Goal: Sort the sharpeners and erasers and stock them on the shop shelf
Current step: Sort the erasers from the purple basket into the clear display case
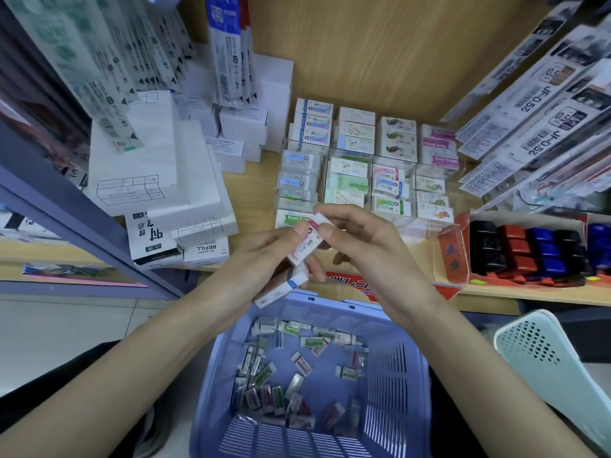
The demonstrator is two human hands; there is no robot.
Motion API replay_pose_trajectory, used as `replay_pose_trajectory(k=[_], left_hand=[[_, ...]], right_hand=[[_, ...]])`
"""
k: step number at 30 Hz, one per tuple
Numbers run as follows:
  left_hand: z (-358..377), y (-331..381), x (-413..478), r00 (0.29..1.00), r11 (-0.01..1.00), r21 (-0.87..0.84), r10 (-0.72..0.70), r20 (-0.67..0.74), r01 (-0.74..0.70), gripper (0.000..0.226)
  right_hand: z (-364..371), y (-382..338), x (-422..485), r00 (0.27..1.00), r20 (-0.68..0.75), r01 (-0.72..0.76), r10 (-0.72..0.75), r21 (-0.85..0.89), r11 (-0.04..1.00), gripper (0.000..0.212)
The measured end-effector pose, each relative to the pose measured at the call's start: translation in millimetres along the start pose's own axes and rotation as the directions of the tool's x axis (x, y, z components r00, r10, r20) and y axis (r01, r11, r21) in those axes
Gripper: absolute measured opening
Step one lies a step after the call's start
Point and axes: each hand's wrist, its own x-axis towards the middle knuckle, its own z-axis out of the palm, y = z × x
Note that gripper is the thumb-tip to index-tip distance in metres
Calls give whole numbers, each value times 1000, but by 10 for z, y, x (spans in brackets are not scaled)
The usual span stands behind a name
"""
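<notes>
My left hand (264,256) grips a small stack of wrapped erasers above the basket; the lowest is a white eraser with a blue band (281,290). On top lies a white eraser with a pink band (309,241), pinched at its far end by my right hand (360,239) and also touched by my left thumb. Below both hands stands a lilac plastic basket (393,391) with several loose erasers (297,378) on its bottom. On the wooden shelf (261,180) a clear divided display (363,170) holds rows of sorted erasers. A red tray of black, red and blue sharpeners (529,252) sits at the right.
White refill boxes (185,206) are stacked on the shelf's left. Hanging pen refill packs (542,120) lean in from the right and others from the upper left. A pale green perforated basket (549,368) stands at the lower right. A purple shelf frame (66,209) crosses the left.
</notes>
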Motion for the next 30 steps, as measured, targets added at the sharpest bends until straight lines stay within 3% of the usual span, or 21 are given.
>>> replay_pose_trajectory(k=[5, 8, 12, 16, 18, 21, 25, 30], left_hand=[[1, -65, 91, 990, 987, 85, -137, -34, 140, 64], [-14, -71, 107, 986, 986, 68, -151, -65, 155, 47], [25, -38, 33, 993, 983, 148, -115, 28, 110, 24], [80, -68, -11, 946, 955, 128, -286, 152, 268, 19], [110, -117, -32, 930, 935, 223, -318, 186, 275, 23], [117, -155, -29, 964, 927, 327, -235, 127, 183, 18], [120, -105, 28, 992, 977, 196, -65, -111, 85, 19], [119, -111, 112, 979, 986, 147, -48, -199, 78, 23]], right_hand=[[-31, 83, -39, 994, -110, 6, 9, 140, 990, 21], [-77, 143, -59, 986, -164, -7, 32, 149, 989, 16], [-60, 180, -109, 981, -192, 31, -20, 53, 998, 16], [-46, 262, -197, 990, -140, -13, 20, 47, 999, 24], [-47, 286, -237, 995, -84, -41, 44, 28, 999, 31], [-145, 264, -261, 994, -99, -55, 55, 6, 998, 31], [-306, 166, -278, 984, -173, -39, 41, 17, 999, 23], [-851, -41, 41, 855, -519, 73, -17, 88, 993, 19]])
